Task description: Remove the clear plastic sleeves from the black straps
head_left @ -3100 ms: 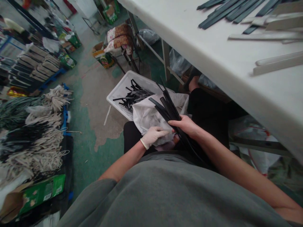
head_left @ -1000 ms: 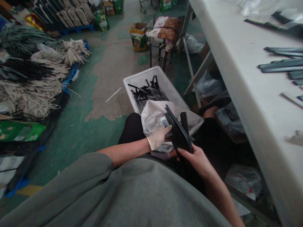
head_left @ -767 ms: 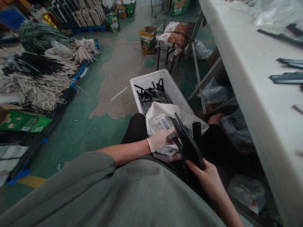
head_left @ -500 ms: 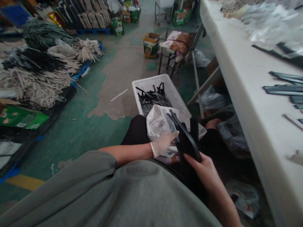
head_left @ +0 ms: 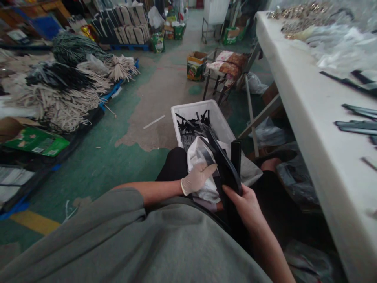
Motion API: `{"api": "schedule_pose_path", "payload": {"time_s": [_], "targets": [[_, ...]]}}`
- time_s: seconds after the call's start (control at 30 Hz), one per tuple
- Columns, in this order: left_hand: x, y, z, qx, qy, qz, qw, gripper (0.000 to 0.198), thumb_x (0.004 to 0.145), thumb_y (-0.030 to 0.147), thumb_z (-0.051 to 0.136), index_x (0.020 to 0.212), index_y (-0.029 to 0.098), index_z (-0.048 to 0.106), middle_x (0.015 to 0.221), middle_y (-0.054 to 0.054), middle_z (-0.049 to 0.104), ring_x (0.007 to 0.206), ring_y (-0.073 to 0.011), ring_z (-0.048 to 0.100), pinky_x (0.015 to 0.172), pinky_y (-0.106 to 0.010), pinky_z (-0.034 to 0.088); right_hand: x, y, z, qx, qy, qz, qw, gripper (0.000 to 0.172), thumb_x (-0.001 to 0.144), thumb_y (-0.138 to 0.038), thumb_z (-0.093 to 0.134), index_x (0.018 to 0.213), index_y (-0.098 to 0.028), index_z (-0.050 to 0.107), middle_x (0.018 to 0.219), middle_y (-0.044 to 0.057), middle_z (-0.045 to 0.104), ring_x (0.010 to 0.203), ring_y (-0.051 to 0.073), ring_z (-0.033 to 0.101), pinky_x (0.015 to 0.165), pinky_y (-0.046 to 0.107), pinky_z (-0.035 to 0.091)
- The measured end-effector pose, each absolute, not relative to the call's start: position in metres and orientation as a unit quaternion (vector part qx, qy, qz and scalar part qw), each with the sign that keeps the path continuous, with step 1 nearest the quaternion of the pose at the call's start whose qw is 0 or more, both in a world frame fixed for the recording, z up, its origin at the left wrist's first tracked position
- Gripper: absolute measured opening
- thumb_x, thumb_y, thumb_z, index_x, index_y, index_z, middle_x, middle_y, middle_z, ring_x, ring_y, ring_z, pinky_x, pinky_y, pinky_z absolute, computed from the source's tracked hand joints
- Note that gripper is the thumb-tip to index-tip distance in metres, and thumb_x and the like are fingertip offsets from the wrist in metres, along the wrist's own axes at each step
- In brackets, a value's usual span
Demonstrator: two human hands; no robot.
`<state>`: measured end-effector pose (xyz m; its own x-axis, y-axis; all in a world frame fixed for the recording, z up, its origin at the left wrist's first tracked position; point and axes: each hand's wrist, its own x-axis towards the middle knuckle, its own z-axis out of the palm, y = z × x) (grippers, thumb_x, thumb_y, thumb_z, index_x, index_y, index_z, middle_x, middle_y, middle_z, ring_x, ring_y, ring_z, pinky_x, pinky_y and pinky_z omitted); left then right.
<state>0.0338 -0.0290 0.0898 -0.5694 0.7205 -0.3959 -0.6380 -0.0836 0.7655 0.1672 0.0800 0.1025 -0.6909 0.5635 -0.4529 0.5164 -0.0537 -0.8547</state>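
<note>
My right hand (head_left: pixel 246 202), bare, is closed around a bundle of long black strips (head_left: pixel 226 165) that stands up over my lap. My left hand (head_left: pixel 196 179) wears a pale thin glove and is closed at the bundle's left side. A shiny greyish strip (head_left: pixel 206 154) curves up from its fingers; where it ends is hidden. Another upright black piece (head_left: pixel 236 157) stands right behind the bundle. Under both hands a white cloth or sack (head_left: pixel 194 151) covers my lap. Beyond my knees sits a white plastic bin (head_left: pixel 225 124) with many black strips (head_left: pixel 191 127) in it.
A white table (head_left: pixel 297 94) runs along the right, bearing dark strips (head_left: pixel 357 126), plastic bags and metal parts. On the left, heaps of cord (head_left: pixel 59 102) lie on a pallet. A stool (head_left: pixel 225 67) with a cushion and a carton (head_left: pixel 196 66) stand ahead.
The view has shifted, so the surroundings sit lower and further right. My left hand has drawn slightly left along the strips; the right hand keeps its hold.
</note>
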Motion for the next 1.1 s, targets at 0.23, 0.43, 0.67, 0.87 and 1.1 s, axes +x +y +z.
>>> {"api": "schedule_pose_path", "payload": {"time_s": [0.23, 0.43, 0.67, 0.87, 1.1], "targets": [[0.006, -0.09, 0.097, 0.128, 0.576, 0.748, 0.304, 0.021, 0.079, 0.036, 0.071, 0.089, 0.018, 0.073, 0.096, -0.007, 0.071, 0.111, -0.0244, 0.059, 0.103, -0.032, 0.041, 0.158, 0.052, 0.095, -0.281, -0.712, 0.642, -0.036, 0.033, 0.067, -0.046, 0.07, 0.081, -0.015, 0.07, 0.071, 0.003, 0.068, 0.066, 0.02, 0.061, 0.062, 0.029, 0.05], [0.023, -0.092, 0.04, -0.093, 0.448, 0.742, 0.489, 0.046, 0.088, 0.058, 0.053, 0.095, 0.015, 0.068, 0.095, -0.011, 0.07, 0.088, -0.0206, 0.066, 0.082, -0.033, 0.048, 0.165, 0.052, 0.081, -0.316, -0.754, 0.575, -0.02, 0.035, 0.067, -0.047, 0.069, 0.086, -0.018, 0.067, 0.07, 0.002, 0.069, 0.065, 0.021, 0.061, 0.06, 0.028, 0.049], [0.051, -0.07, 0.021, -0.126, 0.346, 0.665, 0.65, 0.034, 0.087, 0.049, 0.061, 0.091, 0.015, 0.065, 0.078, -0.005, 0.065, 0.072, -0.0163, 0.061, 0.078, -0.033, 0.046, 0.143, 0.063, 0.066, -0.292, -0.819, 0.493, -0.012, 0.028, 0.07, -0.046, 0.063, 0.079, -0.019, 0.061, 0.064, 0.0, 0.062, 0.064, 0.02, 0.058, 0.06, 0.029, 0.045], [0.014, -0.072, 0.018, -0.223, 0.364, 0.678, 0.598, 0.045, 0.087, 0.057, 0.055, 0.093, 0.014, 0.065, 0.09, -0.008, 0.069, 0.08, -0.0178, 0.065, 0.078, -0.031, 0.048, 0.154, 0.069, 0.059, -0.315, -0.761, 0.565, -0.043, 0.032, 0.072, -0.047, 0.065, 0.086, -0.019, 0.063, 0.061, -0.001, 0.062, 0.058, 0.018, 0.057, 0.057, 0.029, 0.046], [0.015, -0.062, 0.01, -0.256, 0.408, 0.719, 0.501, 0.022, 0.086, 0.037, 0.064, 0.08, 0.017, 0.062, 0.075, -0.002, 0.066, 0.068, -0.0137, 0.063, 0.072, -0.027, 0.049, 0.157, 0.065, 0.048, -0.301, -0.806, 0.509, -0.031, 0.029, 0.072, -0.044, 0.062, 0.083, -0.018, 0.066, 0.067, 0.001, 0.065, 0.065, 0.019, 0.058, 0.062, 0.029, 0.047]]}}
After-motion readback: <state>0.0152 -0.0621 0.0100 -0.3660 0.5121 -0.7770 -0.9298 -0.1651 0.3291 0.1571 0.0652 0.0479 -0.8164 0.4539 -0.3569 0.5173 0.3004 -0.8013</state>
